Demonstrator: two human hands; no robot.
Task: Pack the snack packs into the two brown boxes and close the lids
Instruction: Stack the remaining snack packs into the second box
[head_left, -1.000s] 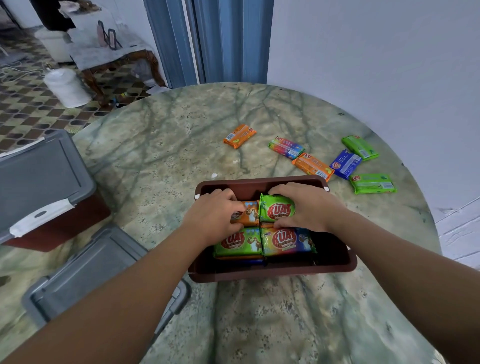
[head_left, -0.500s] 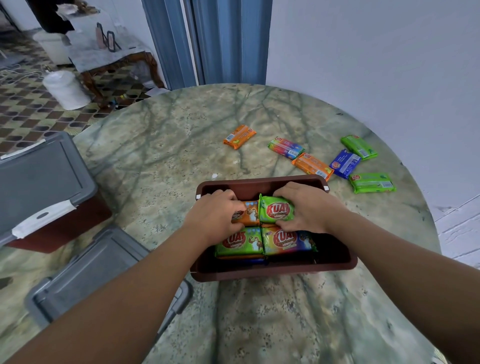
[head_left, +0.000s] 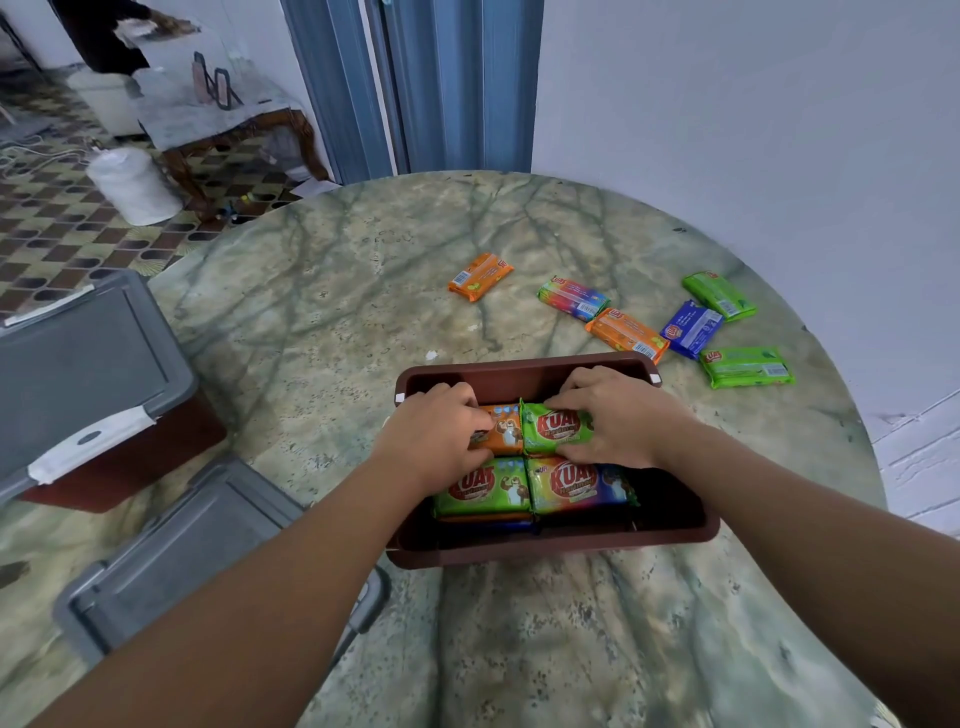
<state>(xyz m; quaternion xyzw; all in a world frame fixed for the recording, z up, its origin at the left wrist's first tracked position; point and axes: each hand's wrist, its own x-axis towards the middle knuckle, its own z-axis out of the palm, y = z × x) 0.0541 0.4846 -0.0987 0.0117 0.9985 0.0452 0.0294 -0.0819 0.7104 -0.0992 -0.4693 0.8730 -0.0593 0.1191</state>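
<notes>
Brown box (head_left: 675, 532) — long axis left-right — both hands (head_left: 621, 418) gripping packs (head_left: 553, 428).

The open brown box (head_left: 675, 538) sits lidless, holding snack packs in two rows. In its far row lie an orange pack (head_left: 501, 428) and, touching it on the right, a green pack (head_left: 553, 431); in the near row lie a second green pack (head_left: 483, 488) and a rainbow pack (head_left: 582, 486), stacked over others. Its grey lid (head_left: 171, 551) lies flat to the box's left. Further left stands the second brown box (head_left: 130, 462), its lid (head_left: 83, 364) on. Beyond the open box lie six loose packs: orange (head_left: 480, 275), rainbow (head_left: 573, 298), orange (head_left: 627, 334), blue (head_left: 691, 329), green (head_left: 719, 295), green (head_left: 746, 367).
</notes>
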